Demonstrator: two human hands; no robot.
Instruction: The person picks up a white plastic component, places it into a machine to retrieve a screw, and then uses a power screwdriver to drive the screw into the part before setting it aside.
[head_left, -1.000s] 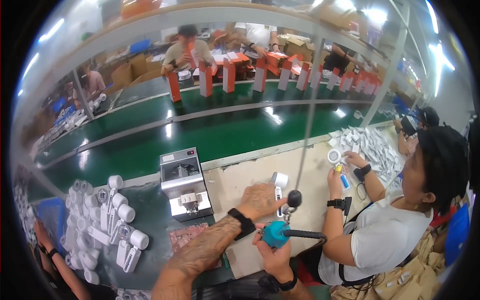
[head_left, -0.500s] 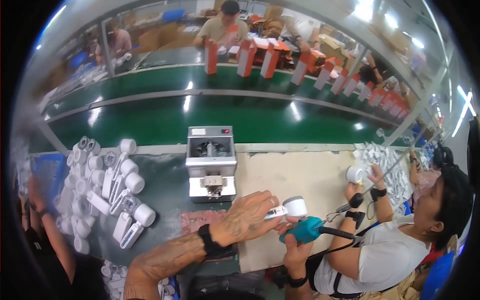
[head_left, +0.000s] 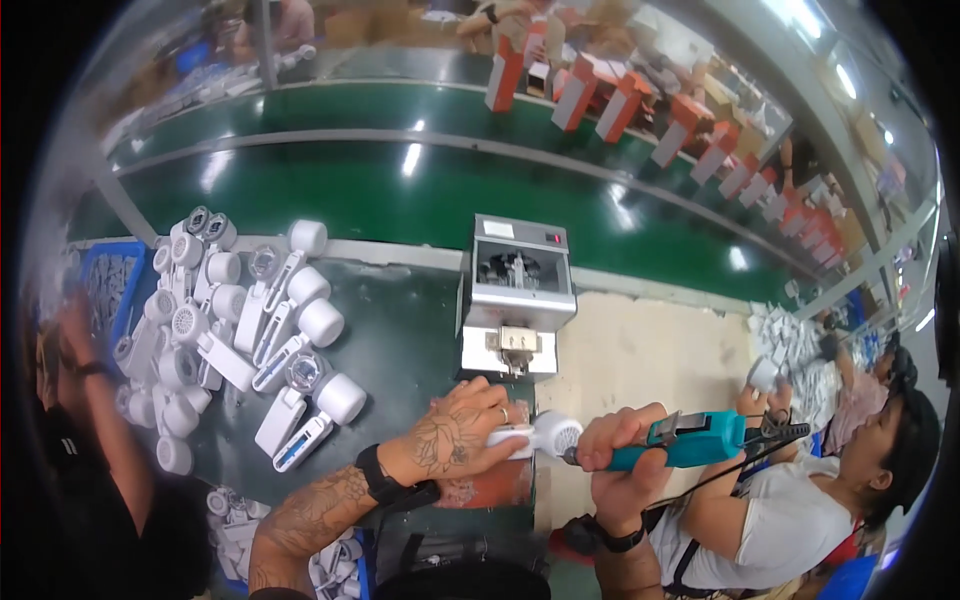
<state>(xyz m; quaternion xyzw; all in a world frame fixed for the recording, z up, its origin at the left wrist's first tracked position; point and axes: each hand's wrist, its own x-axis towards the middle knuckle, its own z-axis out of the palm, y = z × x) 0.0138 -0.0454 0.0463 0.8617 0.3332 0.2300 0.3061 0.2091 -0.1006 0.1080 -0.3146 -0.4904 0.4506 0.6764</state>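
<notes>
My left hand (head_left: 452,436), tattooed and wearing a black wristband, is closed on the handle of a white handheld device (head_left: 557,434) with a round, slotted head. It presses the device down at the edge of a worn red mat (head_left: 482,491). A teal electric screwdriver (head_left: 705,440) lies sideways in my right hand (head_left: 625,455), fingers wrapped round its front part. The tool's front end points left at the device's round head; the fingers hide most of its tip, so contact cannot be made out.
A grey screw-feeder machine (head_left: 518,268) stands just beyond my hands. Many similar white devices (head_left: 228,302) are piled on the left, with a blue bin (head_left: 128,325) behind. A co-worker (head_left: 760,520) sits close on the right. Red-and-white boxes (head_left: 620,107) line the green conveyor (head_left: 330,190).
My left hand has lowered the device onto the mat, with its slotted face now showing. The screwdriver has swung round to lie level, front end at the device's head. The view has shifted.
</notes>
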